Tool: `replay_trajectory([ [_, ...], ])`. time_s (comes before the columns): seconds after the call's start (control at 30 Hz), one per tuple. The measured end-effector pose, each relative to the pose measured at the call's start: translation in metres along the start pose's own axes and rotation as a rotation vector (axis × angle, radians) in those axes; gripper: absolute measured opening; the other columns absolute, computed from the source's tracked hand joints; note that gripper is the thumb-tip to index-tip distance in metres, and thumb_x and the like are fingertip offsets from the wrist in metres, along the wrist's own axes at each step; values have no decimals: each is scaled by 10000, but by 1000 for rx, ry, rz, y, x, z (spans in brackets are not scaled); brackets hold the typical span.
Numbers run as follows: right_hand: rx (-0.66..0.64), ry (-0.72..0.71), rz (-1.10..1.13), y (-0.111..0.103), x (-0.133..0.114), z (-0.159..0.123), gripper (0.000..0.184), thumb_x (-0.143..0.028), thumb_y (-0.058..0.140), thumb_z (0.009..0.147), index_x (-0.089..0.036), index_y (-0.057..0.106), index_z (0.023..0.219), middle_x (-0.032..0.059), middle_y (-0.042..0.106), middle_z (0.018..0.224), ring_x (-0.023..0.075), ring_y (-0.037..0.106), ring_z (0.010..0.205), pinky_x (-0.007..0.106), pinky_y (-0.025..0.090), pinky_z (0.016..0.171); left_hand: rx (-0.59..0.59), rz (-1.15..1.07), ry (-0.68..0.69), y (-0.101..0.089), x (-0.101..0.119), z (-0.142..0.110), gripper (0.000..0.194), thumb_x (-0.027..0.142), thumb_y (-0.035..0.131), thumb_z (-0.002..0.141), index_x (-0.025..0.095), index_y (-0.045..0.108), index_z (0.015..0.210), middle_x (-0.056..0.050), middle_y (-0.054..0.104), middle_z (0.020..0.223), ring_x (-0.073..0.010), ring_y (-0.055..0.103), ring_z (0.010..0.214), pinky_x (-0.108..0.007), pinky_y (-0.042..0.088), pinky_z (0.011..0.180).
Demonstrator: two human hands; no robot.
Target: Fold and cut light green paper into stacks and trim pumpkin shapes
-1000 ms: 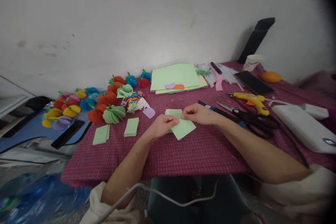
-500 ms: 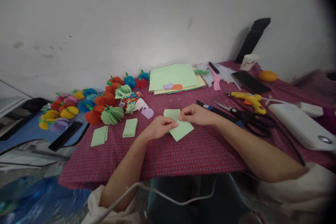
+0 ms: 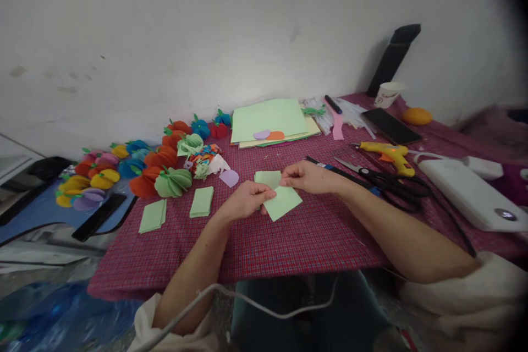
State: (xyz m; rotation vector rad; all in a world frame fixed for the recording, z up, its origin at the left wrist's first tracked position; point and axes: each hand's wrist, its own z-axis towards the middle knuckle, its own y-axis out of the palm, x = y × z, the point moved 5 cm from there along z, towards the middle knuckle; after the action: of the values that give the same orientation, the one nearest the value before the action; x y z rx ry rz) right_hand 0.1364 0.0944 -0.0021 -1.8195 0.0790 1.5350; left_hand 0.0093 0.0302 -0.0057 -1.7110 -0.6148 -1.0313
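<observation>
Between my two hands is a light green piece of paper (image 3: 284, 203), tilted over the middle of the table. My left hand (image 3: 249, 199) pinches its left edge, thumb on top. My right hand (image 3: 303, 177) has thumb and fingertips closed on its upper corner. Just behind, partly covered by it, lies another light green paper piece (image 3: 267, 177). To the left on the cloth are two small stacks of green paper, a nearer-in stack (image 3: 202, 202) and an outer stack (image 3: 153, 216).
Layered paper pumpkins (image 3: 173, 182) crowd the left side beside paper scraps (image 3: 204, 162). Large green sheets (image 3: 268, 118) lie at the back. On the right are scissors (image 3: 367, 173), a yellow glue gun (image 3: 388, 155), a phone (image 3: 391, 126), a paper cup (image 3: 388, 95) and a white box-like device (image 3: 470, 193).
The whole view has shifted slightly, so things sit a little further left. Both hands keep the same grip on the green paper, with barely any movement.
</observation>
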Motion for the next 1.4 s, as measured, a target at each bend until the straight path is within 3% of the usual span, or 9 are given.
replay_trajectory([
  [0.23, 147, 77, 323, -19, 5, 0, 316, -449, 504, 719, -142, 576, 727, 24, 593, 663, 91, 521, 572, 230, 412, 572, 162, -154, -16, -17, -4, -2, 326, 406, 465, 746, 115, 560, 636, 16, 516, 458, -74, 464, 430, -179, 346, 455],
  [0.33, 141, 78, 463, -10, 0, 0, 344, -468, 472, 741, -155, 585, 825, 44, 615, 808, 107, 552, 703, 245, 423, 649, 276, -183, 5, -23, -5, -1, 329, 411, 464, 745, 114, 572, 655, 14, 529, 474, -80, 476, 447, -187, 366, 475],
  [0.47, 107, 85, 478, 8, 1, 3, 287, -408, 592, 663, -135, 593, 754, 28, 612, 725, 102, 540, 652, 256, 429, 657, 373, -152, 28, -25, -5, 1, 346, 421, 452, 748, 110, 590, 682, 1, 553, 536, -88, 491, 492, -189, 376, 484],
  [0.73, 214, 141, 488, 6, 12, 7, 233, -344, 621, 629, -131, 574, 711, 2, 584, 645, 76, 507, 571, 234, 425, 605, 419, -19, 18, -25, -11, 2, 303, 382, 475, 725, 119, 625, 708, -7, 572, 682, -103, 494, 634, -199, 392, 576],
  [0.9, 199, 157, 526, 9, 13, 7, 230, -312, 633, 623, -139, 568, 759, -1, 588, 659, 71, 509, 567, 228, 429, 599, 355, -47, -49, -24, -10, -9, 269, 344, 493, 706, 113, 629, 682, 5, 569, 644, -104, 498, 612, -207, 385, 578],
  [0.97, 198, 175, 558, 10, 14, 7, 241, -302, 628, 633, -148, 563, 806, 14, 606, 692, 74, 523, 582, 227, 432, 603, 399, -96, -79, -34, -11, -23, 229, 316, 530, 682, 112, 626, 726, 5, 580, 652, -100, 505, 614, -208, 391, 599],
  [1.13, 196, 165, 551, 11, 15, 8, 210, -307, 588, 675, -156, 552, 817, 34, 617, 701, 77, 520, 559, 236, 437, 594, 772, -159, -232, -93, -40, -82, 306, 332, 631, 587, 110, 598, 796, 3, 585, 643, -86, 503, 561, -201, 395, 558],
  [1.27, 159, 142, 515, 15, 15, 9, 159, -296, 569, 692, -161, 557, 774, 37, 615, 687, 89, 528, 567, 251, 442, 601, 821, -136, -334, -122, -74, -113, 341, 410, 603, 598, 112, 620, 762, -11, 612, 661, -97, 515, 555, -205, 393, 536],
  [1.4, 126, 163, 498, 19, 19, 10, 125, -276, 566, 688, -171, 565, 756, 39, 615, 680, 113, 552, 602, 276, 454, 633, 910, -14, -408, -129, -97, -128, 352, 411, 604, 585, 110, 634, 764, -30, 636, 678, -117, 536, 582, -208, 404, 546],
])
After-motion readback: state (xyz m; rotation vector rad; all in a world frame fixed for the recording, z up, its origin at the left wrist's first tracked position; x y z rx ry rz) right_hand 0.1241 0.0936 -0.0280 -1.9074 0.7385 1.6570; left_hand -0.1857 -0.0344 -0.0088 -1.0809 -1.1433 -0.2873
